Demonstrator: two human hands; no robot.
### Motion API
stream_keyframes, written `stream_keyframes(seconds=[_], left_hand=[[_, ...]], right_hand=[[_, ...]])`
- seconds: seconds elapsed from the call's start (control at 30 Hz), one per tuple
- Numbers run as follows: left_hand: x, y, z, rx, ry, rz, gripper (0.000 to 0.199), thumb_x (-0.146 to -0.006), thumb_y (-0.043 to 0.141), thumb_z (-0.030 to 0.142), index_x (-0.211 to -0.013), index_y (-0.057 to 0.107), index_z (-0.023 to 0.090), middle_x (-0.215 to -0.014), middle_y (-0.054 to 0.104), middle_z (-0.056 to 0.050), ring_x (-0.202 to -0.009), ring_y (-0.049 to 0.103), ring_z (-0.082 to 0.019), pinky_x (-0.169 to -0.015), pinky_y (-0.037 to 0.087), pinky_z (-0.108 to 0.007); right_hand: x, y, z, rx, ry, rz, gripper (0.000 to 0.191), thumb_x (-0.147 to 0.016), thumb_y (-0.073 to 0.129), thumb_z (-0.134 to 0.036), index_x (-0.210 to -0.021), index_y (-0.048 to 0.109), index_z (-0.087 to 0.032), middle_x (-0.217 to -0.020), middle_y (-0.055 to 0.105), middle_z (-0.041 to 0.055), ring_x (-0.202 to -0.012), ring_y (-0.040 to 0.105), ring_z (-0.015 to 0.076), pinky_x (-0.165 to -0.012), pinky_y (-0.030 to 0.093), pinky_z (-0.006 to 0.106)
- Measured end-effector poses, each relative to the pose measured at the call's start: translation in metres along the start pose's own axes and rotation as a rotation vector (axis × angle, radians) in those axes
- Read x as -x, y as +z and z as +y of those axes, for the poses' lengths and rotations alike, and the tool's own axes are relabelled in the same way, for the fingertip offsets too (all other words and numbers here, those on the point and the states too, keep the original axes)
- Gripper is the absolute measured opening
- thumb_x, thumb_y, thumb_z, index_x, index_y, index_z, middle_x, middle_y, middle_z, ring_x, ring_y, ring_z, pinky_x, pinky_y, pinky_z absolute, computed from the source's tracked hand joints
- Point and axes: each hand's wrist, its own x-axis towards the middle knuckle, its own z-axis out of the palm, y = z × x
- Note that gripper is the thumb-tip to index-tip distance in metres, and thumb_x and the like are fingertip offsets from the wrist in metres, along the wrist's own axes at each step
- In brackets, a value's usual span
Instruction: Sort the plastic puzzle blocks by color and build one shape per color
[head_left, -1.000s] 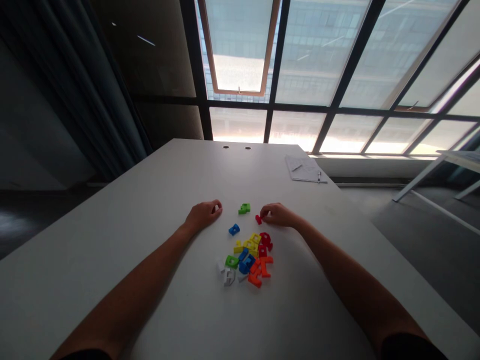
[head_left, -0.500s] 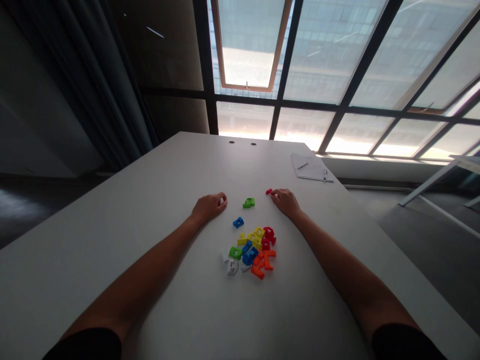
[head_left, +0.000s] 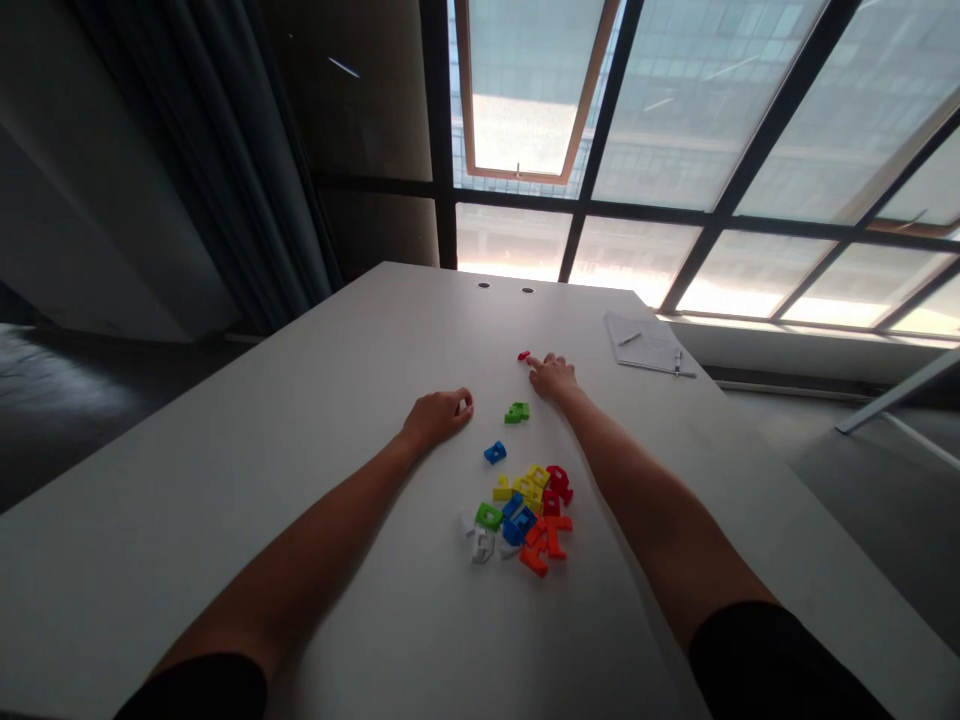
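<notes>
Past the green blocks, right hand at a red piece, its grip unclear.

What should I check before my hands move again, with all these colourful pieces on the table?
1. Is the right hand at the far red piece? Ok: the fingertips are right by it.
2. Is that piece gripped firmly? Cannot tell: it looks too small here.
3. Is the left hand away from the pieces? Ok: it rests curled, apart from them.
4. Are the far green pieces clear of both hands? Ok: gaps show.
5. Is the near pile spread out? Not ok: its pieces crowd together.
</notes>
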Motion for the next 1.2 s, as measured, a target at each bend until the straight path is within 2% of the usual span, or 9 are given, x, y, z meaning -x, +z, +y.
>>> stream_keyframes(seconds=[0.17, 0.27, 0.33, 0.53, 0.73, 0.83, 0.9, 1.03, 1.2], left_hand=[[0.000, -0.001, 0.000, 0.011, 0.004, 0.002, 0.024, -0.098, 0.054, 0.044, -0.106, 0.072, 0.029, -0.088, 0.078, -0.003, -0.079, 0.071, -0.024, -0.072, 0.047, -0.031], [0.000, -0.001, -0.001, 0.020, 0.013, -0.002, 0.025, -0.098, 0.054, 0.044, -0.106, 0.072, 0.029, -0.087, 0.077, -0.003, -0.079, 0.071, -0.024, -0.071, 0.047, -0.031], [0.000, -0.001, -0.001, 0.019, 0.015, -0.006, 0.025, -0.098, 0.054, 0.043, -0.106, 0.072, 0.029, -0.086, 0.077, -0.003, -0.078, 0.070, -0.023, -0.070, 0.046, -0.031], [0.000, 0.001, 0.000, 0.009, 0.005, 0.003, 0.026, -0.098, 0.054, 0.044, -0.107, 0.072, 0.029, -0.087, 0.077, -0.002, -0.079, 0.070, -0.023, -0.070, 0.046, -0.030], [0.000, 0.001, 0.000, -0.010, -0.001, 0.006, 0.026, -0.098, 0.053, 0.045, -0.107, 0.071, 0.028, -0.088, 0.077, -0.003, -0.078, 0.070, -0.023, -0.067, 0.044, -0.031], [-0.001, 0.000, 0.000, -0.023, -0.009, 0.002, 0.027, -0.097, 0.053, 0.046, -0.107, 0.071, 0.028, -0.088, 0.077, -0.002, -0.078, 0.070, -0.023, -0.066, 0.044, -0.031], [-0.001, 0.000, 0.001, -0.026, -0.015, -0.002, 0.027, -0.097, 0.053, 0.046, -0.107, 0.070, 0.029, -0.088, 0.077, -0.002, -0.079, 0.070, -0.023, -0.067, 0.044, -0.030], [0.001, -0.003, 0.002, -0.024, -0.016, -0.014, 0.028, -0.097, 0.052, 0.047, -0.108, 0.070, 0.028, -0.088, 0.077, -0.002, -0.080, 0.070, -0.023, -0.068, 0.044, -0.030], [0.000, -0.003, 0.002, -0.027, -0.020, -0.012, 0.028, -0.097, 0.052, 0.047, -0.108, 0.070, 0.029, -0.089, 0.077, -0.001, -0.079, 0.070, -0.022, -0.067, 0.044, -0.030]], right_hand=[[-0.010, 0.003, -0.004, 0.005, -0.013, 0.002, 0.058, -0.103, 0.053, -0.034, -0.161, 0.048, -0.036, -0.146, 0.058, 0.0196, -0.131, 0.053, 0.0388, -0.109, 0.040, 0.061], [0.001, 0.005, 0.003, 0.000, -0.039, 0.044, 0.064, -0.105, 0.048, -0.035, -0.167, 0.038, -0.023, -0.151, 0.056, 0.0242, -0.134, 0.052, 0.0415, -0.109, 0.042, 0.062], [0.014, 0.007, 0.011, -0.051, -0.053, 0.097, 0.062, -0.105, 0.048, -0.032, -0.164, 0.042, -0.015, -0.149, 0.060, 0.0238, -0.134, 0.053, 0.0393, -0.110, 0.043, 0.058], [0.082, 0.008, 0.038, -0.285, -0.237, 0.195, 0.041, -0.093, 0.051, -0.012, -0.126, 0.075, -0.018, -0.123, 0.078, 0.0106, -0.117, 0.067, 0.0260, -0.110, 0.049, 0.042], [0.169, -0.005, 0.053, -0.578, -0.320, 0.164, 0.038, -0.087, 0.049, -0.010, -0.103, 0.081, -0.021, -0.099, 0.081, 0.0056, -0.085, 0.072, 0.0197, -0.083, 0.058, 0.033], [0.201, -0.014, 0.052, -0.690, -0.379, 0.153, 0.031, -0.093, 0.052, -0.015, -0.105, 0.081, -0.021, -0.098, 0.080, 0.0064, -0.076, 0.070, 0.0176, -0.074, 0.057, 0.031], [0.214, -0.020, 0.049, -0.732, -0.475, 0.120, 0.028, -0.096, 0.057, -0.019, -0.113, 0.079, -0.022, -0.107, 0.079, 0.0084, -0.084, 0.072, 0.0187, -0.079, 0.059, 0.032], [0.219, -0.026, 0.043, -0.644, -0.684, 0.067, 0.027, -0.098, 0.062, -0.020, -0.119, 0.078, -0.026, -0.121, 0.078, 0.0092, -0.111, 0.072, 0.0240, -0.102, 0.056, 0.043], [0.209, -0.028, 0.050, -0.488, -0.670, 0.082, 0.027, -0.103, 0.062, -0.025, -0.127, 0.075, -0.028, -0.125, 0.076, 0.0102, -0.114, 0.070, 0.0256, -0.102, 0.055, 0.046]])
